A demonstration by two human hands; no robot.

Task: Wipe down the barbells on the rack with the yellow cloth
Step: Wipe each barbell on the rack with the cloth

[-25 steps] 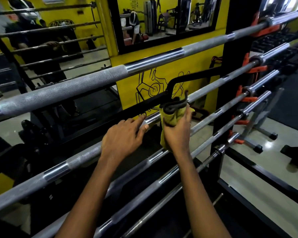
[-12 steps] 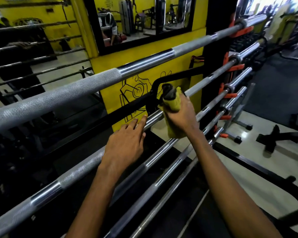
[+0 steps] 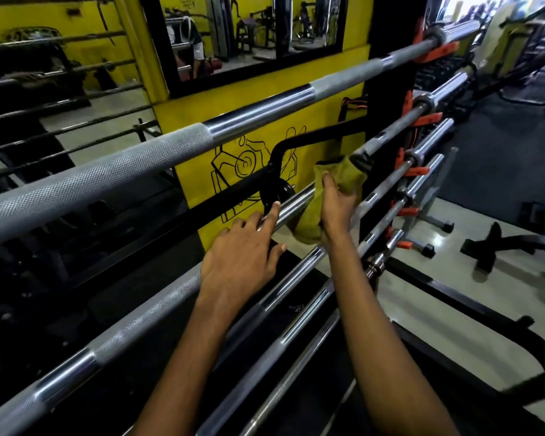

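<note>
Yellow gym wall (image 3: 258, 111) behind; right hand (image 3: 337, 212) grips the yellow cloth (image 3: 309, 228) round a barbell (image 3: 158, 306), left hand (image 3: 239, 262) rests straight fingers (image 3: 272, 214) on it.

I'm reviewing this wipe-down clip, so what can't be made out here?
Head view only.
The second barbell under the yellow cloth: covered by cloth and right hand.
The right hand's grip: its palm side faces away.
The top barbell, left end: cut off by the frame edge.
The mirror reflections: too small and dim.

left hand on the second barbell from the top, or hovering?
Touching. The head view shows the left hand with its fingers laid flat on the chrome shaft of the second barbell; no gap shows.
</note>
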